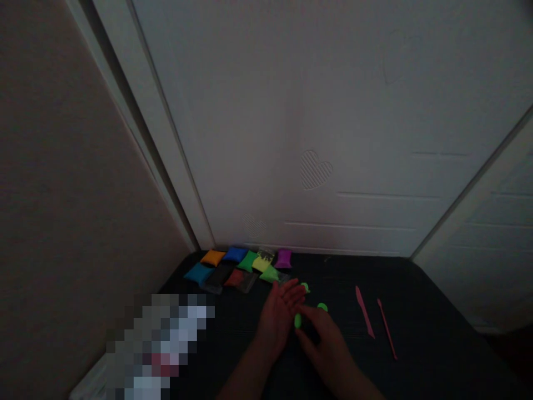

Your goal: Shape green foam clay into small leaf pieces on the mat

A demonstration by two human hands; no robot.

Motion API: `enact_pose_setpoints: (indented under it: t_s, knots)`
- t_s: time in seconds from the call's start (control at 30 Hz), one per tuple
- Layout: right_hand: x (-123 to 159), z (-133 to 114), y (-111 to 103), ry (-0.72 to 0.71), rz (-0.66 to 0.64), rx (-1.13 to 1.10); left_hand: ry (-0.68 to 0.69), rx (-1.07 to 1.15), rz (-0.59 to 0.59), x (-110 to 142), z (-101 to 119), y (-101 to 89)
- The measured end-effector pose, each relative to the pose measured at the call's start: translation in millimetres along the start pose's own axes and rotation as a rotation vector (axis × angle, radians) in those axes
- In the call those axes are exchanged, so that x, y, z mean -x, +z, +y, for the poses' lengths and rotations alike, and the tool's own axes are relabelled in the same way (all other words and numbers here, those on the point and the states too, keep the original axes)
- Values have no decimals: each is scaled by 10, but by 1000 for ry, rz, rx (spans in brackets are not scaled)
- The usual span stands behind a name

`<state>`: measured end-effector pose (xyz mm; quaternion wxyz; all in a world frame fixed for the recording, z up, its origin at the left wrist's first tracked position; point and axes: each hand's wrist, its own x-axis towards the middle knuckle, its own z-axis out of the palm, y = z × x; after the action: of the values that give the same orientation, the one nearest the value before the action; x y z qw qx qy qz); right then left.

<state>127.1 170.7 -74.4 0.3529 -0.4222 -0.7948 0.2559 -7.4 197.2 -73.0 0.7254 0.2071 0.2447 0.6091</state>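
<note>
My left hand [280,314] is held palm up over the dark table, its fingers stretched out and apart from any grip. Close against its palm side, my right hand [327,339] pinches a small bright green piece of modelling clay [297,321] between thumb and fingers. Just beyond the left fingertips lies a green clay piece [305,288] that looks ring-like or curled. Another rounded green piece [322,307] shows behind the right hand, which partly covers it.
Behind the hands lie several clay packets, among them orange [213,258], purple [283,258] and light green [270,274]. A pink plastic knife [365,313] and a thin pink modelling stick [387,329] rest at the right. A panelled white surface [316,111] rises behind the table [433,311].
</note>
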Motion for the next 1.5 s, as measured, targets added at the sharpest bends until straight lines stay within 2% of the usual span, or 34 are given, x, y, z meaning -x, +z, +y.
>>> enact_pose_setpoints:
  t_s: [0.07, 0.17, 0.3, 0.5, 0.67, 0.77, 0.93, 1.17, 1.5]
  knots:
    - [-18, 40, -59, 51, 37, -18, 57, -252, 53, -7, 30, -11]
    - [-36, 79, -106, 95, 69, -42, 29, -588, 35, 9, 96, -16]
    - [-30, 112, -103, 70, 89, -30, -11, -777, -26, 68, 167, 50]
    - [-24, 85, -120, 26, 91, -69, 11, -787, -62, 93, 161, 129]
    - [-61, 39, -207, 180, 118, -291, 33, -712, -32, 88, 186, 101]
    - [-90, 42, -223, 227, 74, -355, 30, -600, 13, 104, 142, 59]
    - [-111, 45, -207, 190, 25, -291, -11, -550, 37, 133, 41, 2]
    - [-110, 16, -244, 170, -7, -197, -8, -611, 55, 128, 47, -36]
    - [-102, 51, -218, 196, 20, -202, 6, -713, 37, 154, 60, 4]
